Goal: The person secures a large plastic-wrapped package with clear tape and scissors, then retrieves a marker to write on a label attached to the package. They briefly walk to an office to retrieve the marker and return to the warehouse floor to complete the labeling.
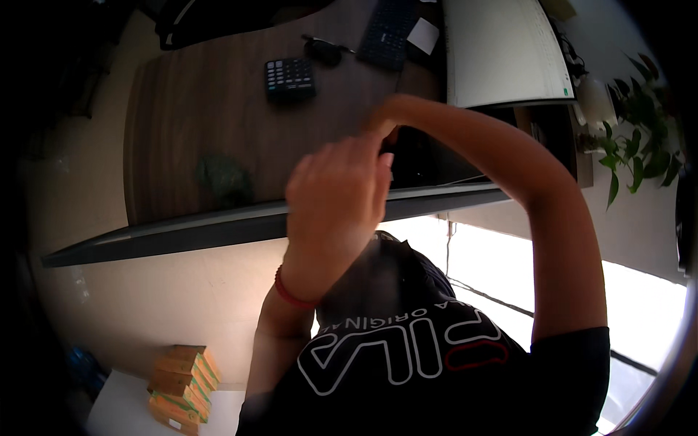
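Green lump [224,179] by surface's [171,123] near edge, toward left corner | left hand [331,190] pretty blurry, fingers together, can't tell if holding anything | right hand [380,122] mostly hidden behind it, can't tell openness or grip

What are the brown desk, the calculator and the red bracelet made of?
The desk looks like matt wood, or a wood-look laminate: it has streaks like grain. The calculator is probably hard plastic, dark and fairly dull, with rows of small keys. The bracelet could be cord or tiny beads; its edge looks bumpy, but it's too small to tell.
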A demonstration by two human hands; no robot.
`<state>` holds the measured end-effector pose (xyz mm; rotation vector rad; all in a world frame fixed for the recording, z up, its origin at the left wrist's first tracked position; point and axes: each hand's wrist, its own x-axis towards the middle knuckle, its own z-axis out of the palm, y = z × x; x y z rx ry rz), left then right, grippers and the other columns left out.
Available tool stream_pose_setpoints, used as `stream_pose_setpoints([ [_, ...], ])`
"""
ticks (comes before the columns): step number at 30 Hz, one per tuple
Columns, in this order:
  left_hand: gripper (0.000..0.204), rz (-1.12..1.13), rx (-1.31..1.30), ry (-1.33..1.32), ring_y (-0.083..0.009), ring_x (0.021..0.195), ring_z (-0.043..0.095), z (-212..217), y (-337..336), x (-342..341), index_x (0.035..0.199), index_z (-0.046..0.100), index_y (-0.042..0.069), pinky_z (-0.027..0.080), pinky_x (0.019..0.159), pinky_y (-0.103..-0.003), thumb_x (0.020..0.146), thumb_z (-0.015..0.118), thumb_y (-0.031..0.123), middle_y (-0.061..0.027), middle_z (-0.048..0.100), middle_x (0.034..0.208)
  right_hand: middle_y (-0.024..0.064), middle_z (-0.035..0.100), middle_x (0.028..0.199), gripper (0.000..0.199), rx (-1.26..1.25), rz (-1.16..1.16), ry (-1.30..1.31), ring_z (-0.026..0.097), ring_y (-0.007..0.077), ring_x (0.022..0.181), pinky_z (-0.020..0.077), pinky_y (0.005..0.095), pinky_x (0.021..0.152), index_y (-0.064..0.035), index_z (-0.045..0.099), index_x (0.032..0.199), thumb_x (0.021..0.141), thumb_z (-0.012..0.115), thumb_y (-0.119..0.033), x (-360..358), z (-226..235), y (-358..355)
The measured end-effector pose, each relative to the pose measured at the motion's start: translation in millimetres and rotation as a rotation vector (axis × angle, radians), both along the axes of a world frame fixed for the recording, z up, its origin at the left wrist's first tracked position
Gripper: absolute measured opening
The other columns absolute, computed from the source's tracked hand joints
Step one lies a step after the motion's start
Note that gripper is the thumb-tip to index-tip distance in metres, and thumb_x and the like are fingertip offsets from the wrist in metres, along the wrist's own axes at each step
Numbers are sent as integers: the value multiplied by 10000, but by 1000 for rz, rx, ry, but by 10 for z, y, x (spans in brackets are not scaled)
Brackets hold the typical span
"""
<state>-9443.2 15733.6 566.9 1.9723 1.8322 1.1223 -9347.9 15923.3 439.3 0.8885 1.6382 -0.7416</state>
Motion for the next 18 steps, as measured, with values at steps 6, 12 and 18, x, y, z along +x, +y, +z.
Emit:
stream_pose_setpoints([
  [6,163,-70,22,-13,-186,659,584,58,-2,79,964,597,50,438,625,-296,849,540,150,-74,622,761,86,628,808,270,222,-54,563,583,153,721,473,280,678,-2,631,980,828,480,-166,700,1962,-257],
  [12,224,-231,107,-247,-127,711,552,304,-268,620,1029,590,18,408,636,-232,904,457,148,-77,620,818,110,599,977,261,384,-438,1405,581,145,815,487,259,745,13,642,965,895,477,-177,2282,2750,-1015],
  [18,836,-879,21,-404,-290,1173,410,201,-434,2630,1359,151,15,320,969,-410,820,464,572,-199,402,1266,164,556,1059,273,129,-1003,1935,583,172,841,486,274,768,32,633,990,883,501,-182,4082,1931,-2445],
])
